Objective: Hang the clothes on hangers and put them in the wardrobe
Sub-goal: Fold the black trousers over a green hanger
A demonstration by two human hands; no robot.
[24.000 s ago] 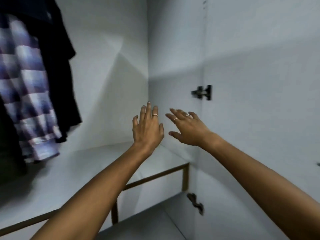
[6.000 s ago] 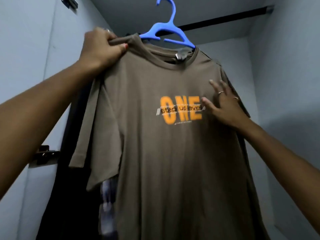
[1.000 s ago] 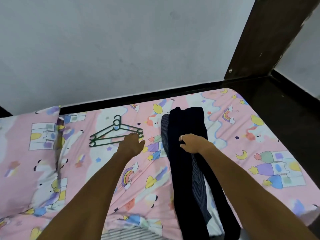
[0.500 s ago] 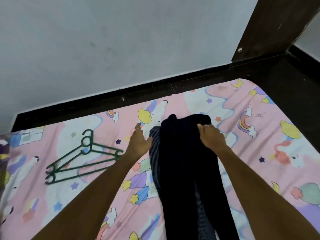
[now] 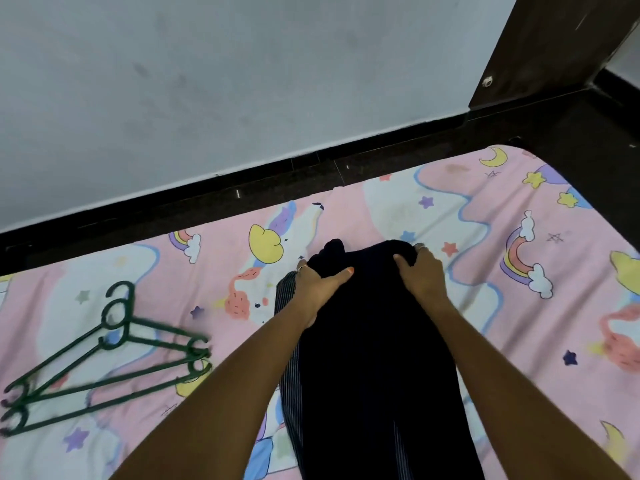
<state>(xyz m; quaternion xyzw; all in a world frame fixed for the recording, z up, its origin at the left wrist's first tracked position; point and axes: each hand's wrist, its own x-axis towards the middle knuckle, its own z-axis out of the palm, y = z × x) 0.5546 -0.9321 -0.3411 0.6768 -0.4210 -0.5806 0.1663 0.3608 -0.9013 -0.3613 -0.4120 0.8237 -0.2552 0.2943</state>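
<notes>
A pale grey wall (image 5: 207, 81) with a black skirting strip runs behind a bed, and a dark wooden post (image 5: 540, 39) stands at the upper right corner. The bed sheet (image 5: 485, 237) is pink, printed with rainbows, stars, moons and unicorns, and it serves here as the flat working surface for the laundry.

The dark garment (image 5: 374, 358) lies near the middle of the sheet as a long, narrow strip. Its long axis runs from the bottom edge of the view up toward the wall, with the far end pointing at the skirting. A finely pinstriped layer shows along its left edge; what kind of garment it is I cannot tell. Laid out lengthwise like this, it probably presents its top end to both hands at once.

The green hangers (image 5: 104, 362), apparently 2 stacked together, lie on the sheet well to the left of the garment, hooks pointing away toward the wall and bars angled down to the left. They sit within the left arm's reach, likely kept ready for the next step.

The left hand (image 5: 318, 285) grips the garment's far left corner, thumb across the top and fingers curled round the edge. The right hand (image 5: 420, 271) holds the far right corner the same way, fingers wrapped over the end. Holding both corners should let the cloth be lifted and opened evenly.
</notes>
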